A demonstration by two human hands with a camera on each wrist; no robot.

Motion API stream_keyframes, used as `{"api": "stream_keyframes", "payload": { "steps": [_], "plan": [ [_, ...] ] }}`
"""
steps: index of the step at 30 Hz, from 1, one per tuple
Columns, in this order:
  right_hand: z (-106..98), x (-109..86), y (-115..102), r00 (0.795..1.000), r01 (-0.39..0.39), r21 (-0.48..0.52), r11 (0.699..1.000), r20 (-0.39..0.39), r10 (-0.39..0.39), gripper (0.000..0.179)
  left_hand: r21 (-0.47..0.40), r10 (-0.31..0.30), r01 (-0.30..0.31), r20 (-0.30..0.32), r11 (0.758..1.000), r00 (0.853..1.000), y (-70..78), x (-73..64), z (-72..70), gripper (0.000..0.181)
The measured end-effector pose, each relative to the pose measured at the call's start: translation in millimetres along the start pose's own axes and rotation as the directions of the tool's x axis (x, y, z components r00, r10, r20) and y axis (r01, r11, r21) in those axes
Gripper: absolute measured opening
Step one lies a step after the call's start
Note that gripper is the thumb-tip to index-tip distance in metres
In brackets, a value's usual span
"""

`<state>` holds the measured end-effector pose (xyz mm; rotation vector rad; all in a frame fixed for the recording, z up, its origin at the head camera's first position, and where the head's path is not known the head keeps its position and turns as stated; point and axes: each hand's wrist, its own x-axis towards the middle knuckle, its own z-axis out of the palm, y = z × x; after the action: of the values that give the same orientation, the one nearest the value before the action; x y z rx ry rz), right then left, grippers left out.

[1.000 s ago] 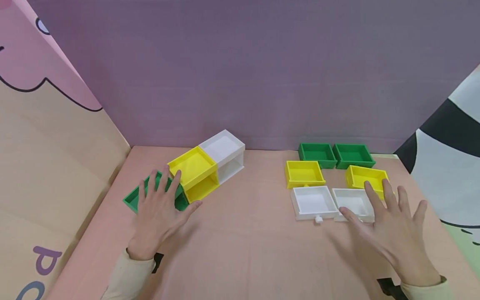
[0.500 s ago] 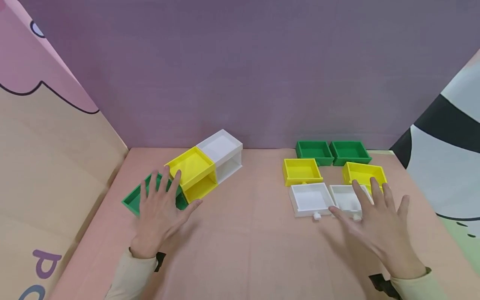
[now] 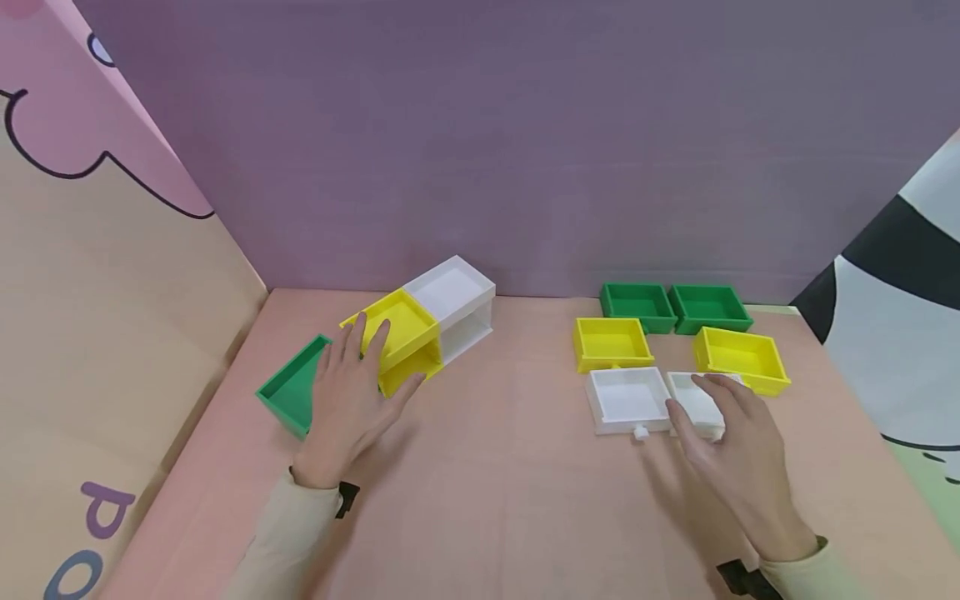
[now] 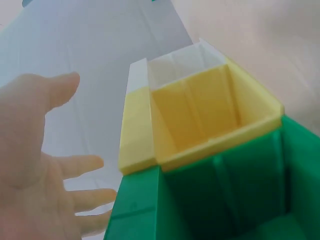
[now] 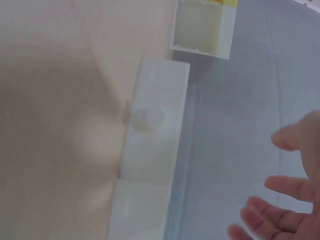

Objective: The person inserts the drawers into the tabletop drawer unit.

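Purple lettering (image 3: 108,493) stands left of the left hand (image 3: 348,412).

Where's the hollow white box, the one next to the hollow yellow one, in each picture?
Head: the white box is a bit left of the middle, near the purple wall.
Left wrist: the white box is in the upper middle, just past the yellow one.
Right wrist: the white box is at the top, right of the middle.
Shared landmark: the yellow box against it, just a sliver in the right wrist view.
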<state>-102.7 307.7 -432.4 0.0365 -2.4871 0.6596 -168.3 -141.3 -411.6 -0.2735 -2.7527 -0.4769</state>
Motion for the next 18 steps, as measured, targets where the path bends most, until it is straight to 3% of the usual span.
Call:
{"api": "stream_keyframes", "payload": {
  "steps": [2,6,12,18],
  "plan": [
    [3.1,-2.0,-0.8,1.000,-0.022,0.014,1.000,0.007,0.022,0.044,-0.027,0.004,-0.005,-0.028,1.000,1.000,2.9,5.4,2.3,0.083],
    [7.2,-6.6,-1.8,0.987,-0.112,0.025,0.993,0.117,0.109,0.041,-0.084,-0.010,0.005,-0.061,0.996,0.998,7.5,16.3,7.8,0.078],
    [16.5,-13.0,-0.9,0.922,-0.234,0.010,0.972,0.321,0.219,0.051,-0.118,-0.030,0.023,-0.056,0.993,0.998,14.2,34.9,12.8,0.077],
    [25.4,-13.9,0.7,0.867,-0.249,-0.029,0.968,0.439,0.236,0.055,-0.147,-0.044,0.042,-0.007,0.988,0.999,18.3,53.6,18.9,0.077]
  ]
}}
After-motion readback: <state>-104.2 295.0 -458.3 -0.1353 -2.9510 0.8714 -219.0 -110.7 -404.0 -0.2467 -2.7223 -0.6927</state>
